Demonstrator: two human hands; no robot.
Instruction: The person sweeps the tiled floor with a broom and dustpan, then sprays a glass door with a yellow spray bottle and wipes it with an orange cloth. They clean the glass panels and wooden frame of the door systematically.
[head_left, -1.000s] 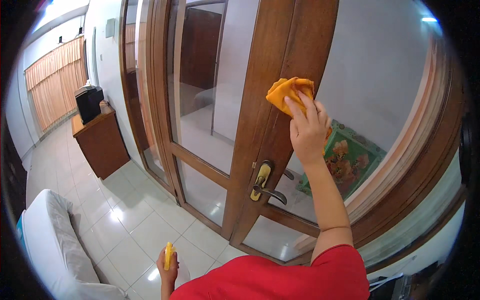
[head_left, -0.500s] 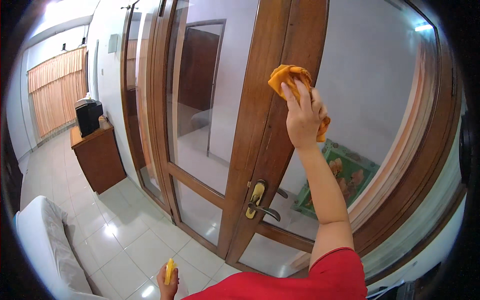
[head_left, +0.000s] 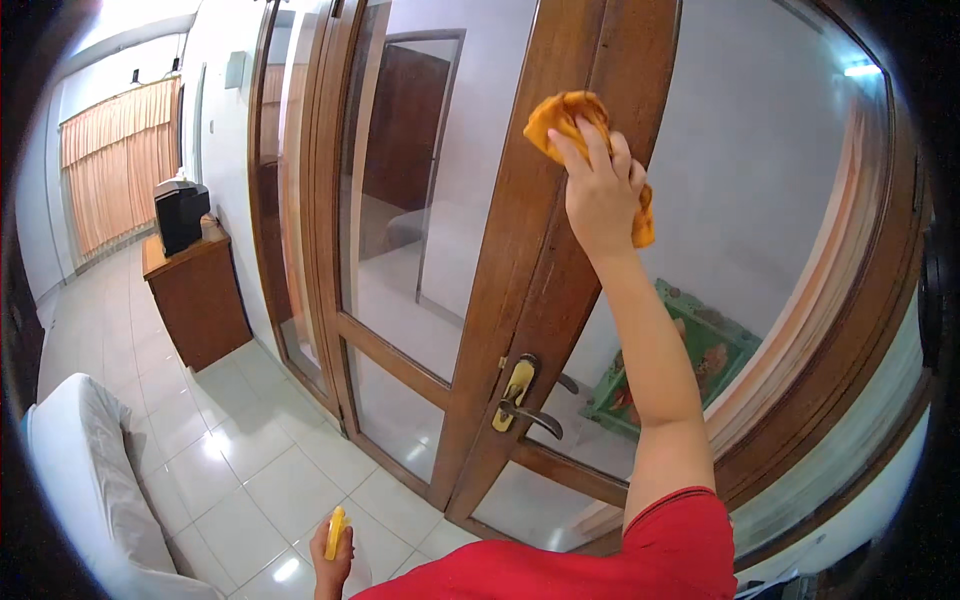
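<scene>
Right hand (head_left: 605, 205): fingers slightly spread, bent over the orange cloth (head_left: 556, 118), holding it.
Cloth: under and beyond fingertips, against the door's wooden upright (head_left: 560, 255); long axis slants down-right, loose end beside wrist.
Nearer hand: right; left well apart, low.
Left hand (head_left: 325, 565): fingers curled around yellow spray top (head_left: 336, 530).
Door handle (head_left: 528, 415): below right hand, untouched.

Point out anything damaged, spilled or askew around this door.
Nothing stands out. The door shows no plain damage, its handle sits in place, and the bright patches on the floor look like reflected light, not spills. The cloth is bunched, but held in the right hand.
</scene>
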